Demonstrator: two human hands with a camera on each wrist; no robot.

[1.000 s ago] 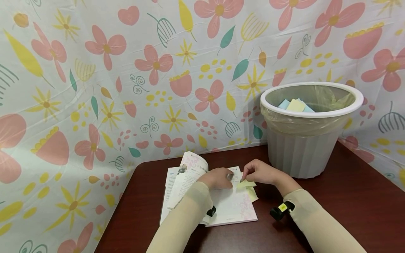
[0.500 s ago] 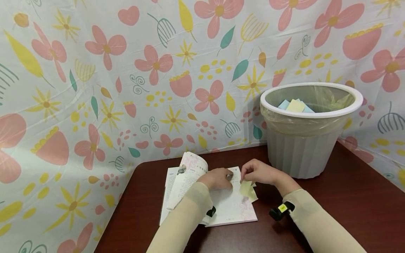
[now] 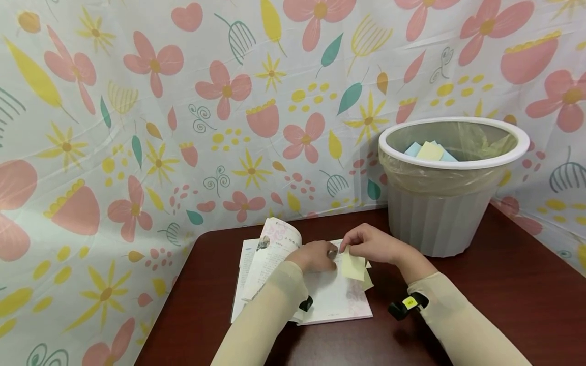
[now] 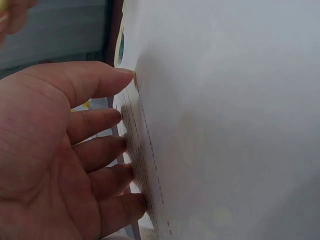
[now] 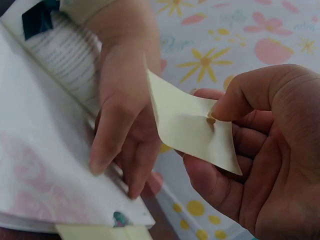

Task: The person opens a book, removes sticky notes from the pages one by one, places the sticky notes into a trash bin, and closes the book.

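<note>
An open book (image 3: 325, 300) with printed text and pink floral corners lies on the table. My left hand (image 3: 312, 256) rests on it, fingertips pressing the page near the fold; in the left wrist view the fingers of the left hand (image 4: 65, 145) are loosely bent over the text. Between thumb and fingers my right hand (image 3: 377, 247) pinches a pale yellow sticky note (image 3: 352, 265), held above the right page. The right wrist view shows this sticky note (image 5: 182, 122) curving slightly. Another yellow sticky note (image 3: 368, 282) sticks out from the book's right edge, partly covered.
A grey wastebasket (image 3: 435, 218) with a white rim and clear liner stands at the back right of the dark wooden table (image 3: 494, 274). Yellow and blue paper squares (image 3: 430, 151) lie inside it. A flower-patterned cloth (image 3: 220, 152) hangs behind the table.
My right hand has moved slightly left and up with the sticky note, which now hangs with its face turned toward the head camera. The left hand has stayed on the page.
</note>
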